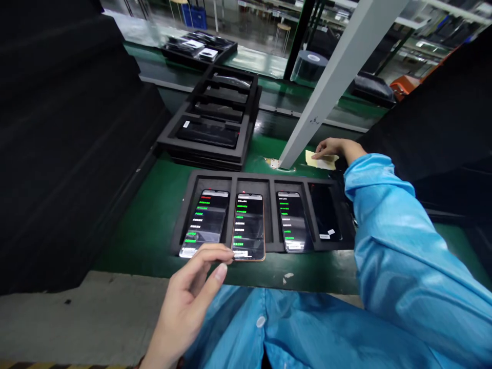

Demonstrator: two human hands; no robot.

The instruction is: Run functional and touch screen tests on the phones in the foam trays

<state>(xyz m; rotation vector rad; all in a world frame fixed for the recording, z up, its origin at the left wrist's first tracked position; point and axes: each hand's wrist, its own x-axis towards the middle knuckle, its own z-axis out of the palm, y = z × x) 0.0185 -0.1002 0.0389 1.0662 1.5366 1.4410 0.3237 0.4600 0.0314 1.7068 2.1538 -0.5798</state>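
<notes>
A black foam tray [272, 179] lies on the green bench in front of me, holding several smartphones in its slots. My left hand [194, 289] hovers at its near edge, thumb and index finger apart. Its fingertips are by the bottom corner of an orange-edged smartphone [248, 225], whose screen shows lines of green and white text. To the left is another lit smartphone [205, 220], and to the right a third smartphone [294, 220]. The rightmost smartphone [325, 212] has a dark screen and small white labels. My right hand [334, 148] pinches at a yellow paper [321, 161] behind the tray.
Stacked black trays [165, 141] with dark phones stand behind, to the left. A further tray [230, 50] of parts sits at the back. A slanted white post [326, 87] rises beside the yellow paper. Dark curtains [69, 128] flank the bench; a black roll [309, 66] stands at the rear.
</notes>
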